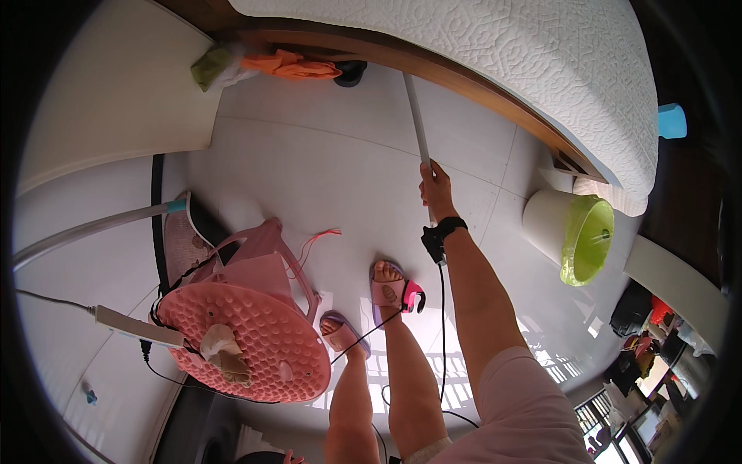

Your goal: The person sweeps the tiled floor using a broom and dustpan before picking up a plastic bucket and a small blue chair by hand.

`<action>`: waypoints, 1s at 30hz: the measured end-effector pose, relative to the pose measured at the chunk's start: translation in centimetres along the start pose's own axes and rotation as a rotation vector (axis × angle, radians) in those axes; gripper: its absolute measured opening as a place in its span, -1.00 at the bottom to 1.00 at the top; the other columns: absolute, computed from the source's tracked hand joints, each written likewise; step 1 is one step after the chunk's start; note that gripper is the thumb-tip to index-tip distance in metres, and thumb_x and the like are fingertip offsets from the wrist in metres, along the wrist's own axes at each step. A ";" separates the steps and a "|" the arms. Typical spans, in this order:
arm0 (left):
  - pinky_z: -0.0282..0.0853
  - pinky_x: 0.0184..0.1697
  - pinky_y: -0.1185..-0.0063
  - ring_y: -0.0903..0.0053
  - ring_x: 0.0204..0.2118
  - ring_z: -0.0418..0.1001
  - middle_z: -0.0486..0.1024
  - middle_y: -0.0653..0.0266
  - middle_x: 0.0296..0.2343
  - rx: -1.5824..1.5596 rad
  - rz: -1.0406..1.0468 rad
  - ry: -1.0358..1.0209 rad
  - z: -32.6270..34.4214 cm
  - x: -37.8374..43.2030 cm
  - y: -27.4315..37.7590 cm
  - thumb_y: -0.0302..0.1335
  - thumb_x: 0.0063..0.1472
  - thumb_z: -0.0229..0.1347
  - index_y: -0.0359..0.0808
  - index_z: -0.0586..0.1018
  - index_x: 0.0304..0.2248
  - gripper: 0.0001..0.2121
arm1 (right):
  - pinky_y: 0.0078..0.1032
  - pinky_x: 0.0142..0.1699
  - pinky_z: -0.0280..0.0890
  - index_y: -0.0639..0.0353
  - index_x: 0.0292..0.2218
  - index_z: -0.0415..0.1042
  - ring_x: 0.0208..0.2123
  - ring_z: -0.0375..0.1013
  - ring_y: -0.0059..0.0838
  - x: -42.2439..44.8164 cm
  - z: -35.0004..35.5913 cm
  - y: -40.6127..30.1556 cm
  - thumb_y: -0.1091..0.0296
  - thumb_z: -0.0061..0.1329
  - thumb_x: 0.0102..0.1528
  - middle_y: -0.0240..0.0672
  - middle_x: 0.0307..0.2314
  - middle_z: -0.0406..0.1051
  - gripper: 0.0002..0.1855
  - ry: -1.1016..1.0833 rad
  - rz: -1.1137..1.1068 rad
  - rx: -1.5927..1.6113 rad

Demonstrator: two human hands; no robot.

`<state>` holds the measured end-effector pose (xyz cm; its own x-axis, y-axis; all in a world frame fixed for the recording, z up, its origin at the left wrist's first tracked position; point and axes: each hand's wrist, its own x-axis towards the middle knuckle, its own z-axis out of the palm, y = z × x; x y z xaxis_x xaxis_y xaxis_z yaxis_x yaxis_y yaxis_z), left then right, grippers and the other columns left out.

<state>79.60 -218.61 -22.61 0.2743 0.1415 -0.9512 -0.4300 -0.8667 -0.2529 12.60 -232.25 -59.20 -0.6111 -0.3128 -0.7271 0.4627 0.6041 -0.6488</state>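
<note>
My right hand (436, 188) is wrapped around a grey metal pole (415, 113). The pole slants away from me, and its far end disappears beneath the wooden bed frame (464, 75). A black strap with a small boxy device (436, 240) circles my right wrist, and a black cable (443, 330) trails down from it. My left hand is out of view. Below, my feet stand on the pale tiled floor (324, 168) in pink slippers (387, 292). Beside one slipper is a pink-and-black device (413, 297) on a thin cable.
A pink stool (249, 342) carries a power strip (138, 326) and crumpled cloth (226, 354). Another grey pole (93, 229) crosses the left side. A white bin (545, 223) with a green liner lies tipped toward the right. An orange cloth (293, 65) rests by the bed's edge.
</note>
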 end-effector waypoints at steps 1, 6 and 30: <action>0.31 -0.20 0.50 0.51 -0.20 0.26 0.20 0.26 -0.19 0.018 0.004 0.009 0.4 -0.1 0.1 -0.46 0.05 0.00 -0.17 -0.01 0.05 -0.41 | -0.70 -0.76 0.01 0.09 -0.12 0.26 -0.82 0.06 -0.74 0.8 -0.3 -0.4 0.07 -0.18 0.03 -0.53 -0.83 0.10 -0.57 -0.007 -0.005 0.003; 0.32 -0.23 0.49 0.49 -0.28 0.29 0.27 0.28 -0.27 0.056 0.002 0.031 0.9 1.2 -0.3 -0.44 0.07 -0.02 -0.18 0.02 0.04 -0.44 | -0.70 -0.76 -0.01 0.13 -0.14 0.26 -0.82 0.03 -0.75 3.0 -2.9 -2.6 0.08 -0.20 0.03 -0.54 -0.83 0.07 -0.58 -0.078 -0.021 -0.077; 0.20 -0.06 0.36 0.32 -0.03 0.18 0.20 0.13 -0.08 0.051 0.051 -0.058 -0.2 -0.1 2.3 -0.26 0.04 0.03 -0.35 -0.02 0.04 -0.34 | -0.76 -0.78 -0.08 0.04 -0.17 0.26 -0.86 -0.02 -0.78 -36.3 -25.8 12.0 0.10 -0.23 0.07 -0.59 -0.85 0.02 -0.68 0.145 0.426 -0.144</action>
<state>78.77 -220.74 -23.12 0.2008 0.1265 -0.9714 -0.4860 -0.8481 -0.2109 23.79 -194.69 -34.81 -0.4743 0.0840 -0.8763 0.6038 0.7554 -0.2544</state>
